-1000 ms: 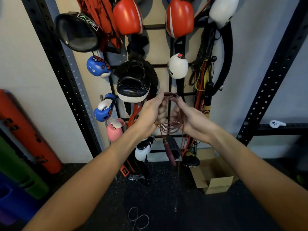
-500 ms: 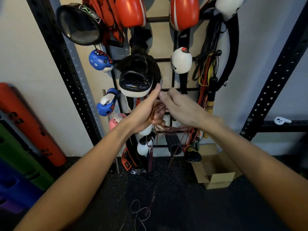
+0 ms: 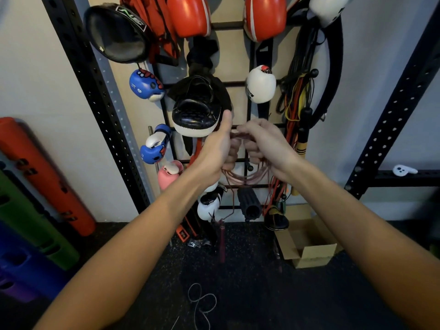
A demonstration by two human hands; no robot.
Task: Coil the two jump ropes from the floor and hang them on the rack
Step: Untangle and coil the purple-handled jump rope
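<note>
Both hands hold a dark red jump rope [image 3: 250, 178] as a coil in front of the wall rack [image 3: 238, 83].

Nearest, a pale jump rope [image 3: 200, 303] lies in loose loops on the black speckled floor [image 3: 273, 301], between the two forearms and with free floor on every side. Higher, the left hand [image 3: 214, 153] grips the top of the coil with curled fingers, its thumb straight up. The right hand [image 3: 266, 148], just beside it, curls its fingers round the same loops. The coil hangs under the hands, and one handle [image 3: 222, 239] dangles low before the foot of the rack. The bars behind are crowded. A black focus mitt [image 3: 197, 110] hangs just above the left thumb. An open cardboard box [image 3: 309, 246] stands to the right, and foam rollers [image 3: 47, 177] lean at the left wall.
</note>
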